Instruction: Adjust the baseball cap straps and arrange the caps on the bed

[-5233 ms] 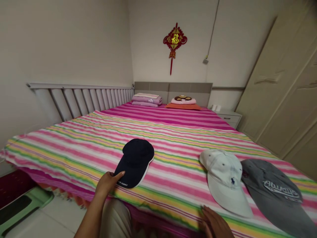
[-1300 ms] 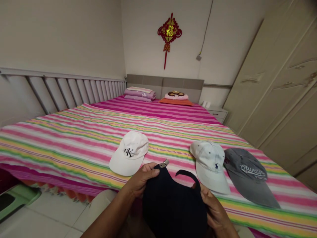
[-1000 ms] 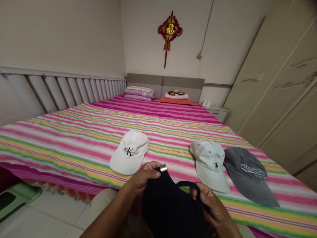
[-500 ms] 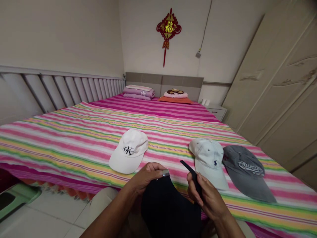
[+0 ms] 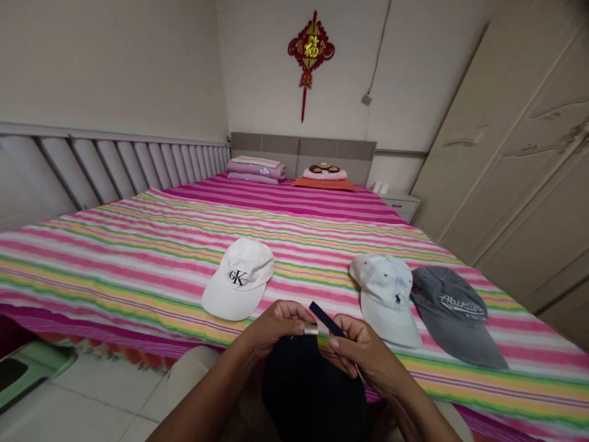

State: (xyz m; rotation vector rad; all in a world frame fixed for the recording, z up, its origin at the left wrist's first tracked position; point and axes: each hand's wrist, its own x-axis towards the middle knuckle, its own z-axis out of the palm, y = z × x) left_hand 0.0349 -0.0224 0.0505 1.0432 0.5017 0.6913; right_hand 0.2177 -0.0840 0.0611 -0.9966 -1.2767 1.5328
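A black cap (image 5: 313, 393) is held low in front of me, its back opening facing up. My left hand (image 5: 280, 328) pinches the edge of the cap beside a silver metal buckle (image 5: 310, 329). Between the fingers of my right hand (image 5: 361, 347) is a dark strap (image 5: 327, 319); its free end points up and left, near the buckle but apart from it. Beyond my left hand lies a white cap (image 5: 242, 279) with black letters. A pale cap (image 5: 386, 298) with a small blue logo and a grey cap (image 5: 460, 316) with white lettering lie side by side to the right.
The caps lie on a bed with a striped sheet (image 5: 151, 245). Folded purple bedding (image 5: 256, 170) and a pink folded item (image 5: 324, 175) are near the headboard (image 5: 331, 153). A green stool (image 5: 43, 368) stands at the lower left; a wardrobe (image 5: 506, 141) is at the right.
My right hand has moved left and slightly up, bringing the strap's free end close to the buckle. My left hand keeps its hold at the cap's edge.
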